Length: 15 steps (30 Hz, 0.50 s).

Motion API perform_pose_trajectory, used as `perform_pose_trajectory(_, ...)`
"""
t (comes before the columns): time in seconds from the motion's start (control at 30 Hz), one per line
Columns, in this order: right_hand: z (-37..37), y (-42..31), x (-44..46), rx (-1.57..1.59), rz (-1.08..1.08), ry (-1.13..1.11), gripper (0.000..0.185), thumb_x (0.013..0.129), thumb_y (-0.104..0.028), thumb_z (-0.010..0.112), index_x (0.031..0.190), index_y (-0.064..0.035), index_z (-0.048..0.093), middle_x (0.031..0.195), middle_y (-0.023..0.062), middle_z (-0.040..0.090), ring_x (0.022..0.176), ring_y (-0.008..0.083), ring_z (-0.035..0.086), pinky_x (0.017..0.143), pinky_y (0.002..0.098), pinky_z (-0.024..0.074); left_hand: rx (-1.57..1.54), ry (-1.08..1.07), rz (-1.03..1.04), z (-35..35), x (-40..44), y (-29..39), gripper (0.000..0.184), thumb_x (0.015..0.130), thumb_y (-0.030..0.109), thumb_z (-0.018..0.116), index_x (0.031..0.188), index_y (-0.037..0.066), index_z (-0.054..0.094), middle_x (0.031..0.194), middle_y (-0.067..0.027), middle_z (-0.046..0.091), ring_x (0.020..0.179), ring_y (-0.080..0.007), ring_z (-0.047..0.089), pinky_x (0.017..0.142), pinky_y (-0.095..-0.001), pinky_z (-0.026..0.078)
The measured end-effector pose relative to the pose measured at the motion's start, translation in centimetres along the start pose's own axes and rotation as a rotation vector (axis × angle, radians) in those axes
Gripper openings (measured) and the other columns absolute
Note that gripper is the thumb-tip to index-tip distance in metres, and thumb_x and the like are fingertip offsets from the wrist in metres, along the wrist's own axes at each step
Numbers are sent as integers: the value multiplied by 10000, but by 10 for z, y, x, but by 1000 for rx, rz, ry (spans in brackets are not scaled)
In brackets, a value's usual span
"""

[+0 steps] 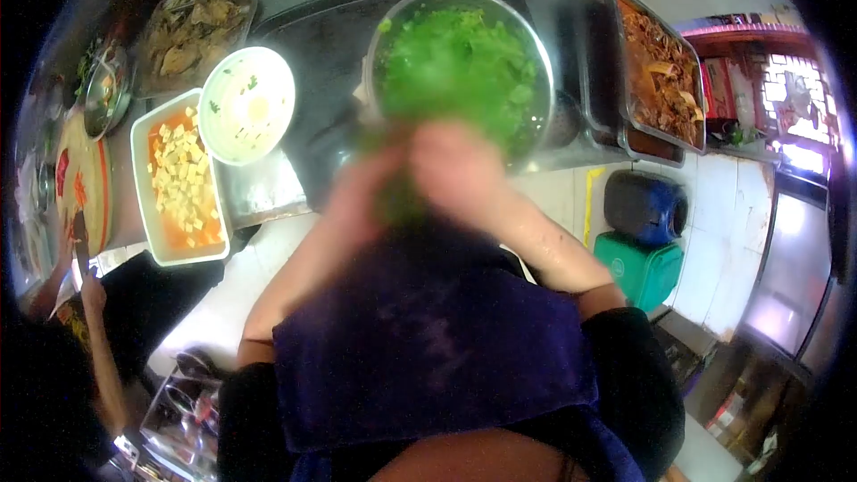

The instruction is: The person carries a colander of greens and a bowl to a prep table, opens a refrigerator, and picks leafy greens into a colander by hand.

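A large metal bowl (542,62) full of chopped leafy greens (464,71) stands on the dark worktop in front of me. My left hand (361,186) and my right hand (457,165) are close together at its near rim. Both are smeared by motion. A bunch of greens shows between them, and the hands appear closed on it; single fingers cannot be made out. To the left, a white bowl (277,80) with a few bits of green inside rests partly over a white tub (143,187) of cubed tofu in orange liquid.
At the right is a metal tray (696,138) of reddish-brown cooked food. Another tray (192,40) stands at the upper left. Far left, another person's hand (92,290) holds a knife (81,248) by a round chopping board (98,187). A green bin (638,272) stands below right.
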State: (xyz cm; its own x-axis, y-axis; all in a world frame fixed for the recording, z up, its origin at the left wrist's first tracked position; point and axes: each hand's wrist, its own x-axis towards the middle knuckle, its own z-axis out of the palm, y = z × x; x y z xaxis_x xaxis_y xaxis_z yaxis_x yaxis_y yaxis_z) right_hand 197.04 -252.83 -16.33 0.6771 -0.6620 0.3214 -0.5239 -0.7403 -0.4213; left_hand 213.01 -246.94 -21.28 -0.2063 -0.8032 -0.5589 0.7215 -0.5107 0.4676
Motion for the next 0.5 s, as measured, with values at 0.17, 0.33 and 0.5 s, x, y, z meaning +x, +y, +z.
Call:
perform_pose_trajectory(0.17, 2, 42, -12, 76, 162, 23, 218, 732, -211, 678, 928, -115, 665, 941, 65, 629, 872, 260, 608, 762, 358, 503, -3, -33, 20, -14, -2, 2, 247, 885, 191, 555, 1109, 88, 552, 953, -82, 615, 821, -204, 602, 678, -321, 516)
perform_pose_trajectory(0.33, -4, 119, -36, -386, 539, -429, 277, 744, -206, 644, 1006, -116, 643, 939, 119, 643, 834, 310, 627, 728, 397, 514, -244, -106, -32, -15, -3, 4, 221, 887, 214, 562, 1091, 127, 563, 923, -75, 615, 783, -203, 598, 646, -324, 509)
perform_pose_trajectory(0.5, -33, 141, -38, 11, 673, 201, 209, 788, -158, 647, 943, -18, 634, 886, 168, 655, 772, 276, 640, 692, 343, 499, -250, 80, -97, -21, -2, 2, 210, 888, 252, 572, 1051, 119, 576, 893, -76, 629, 742, -207, 603, 633, -330, 513)
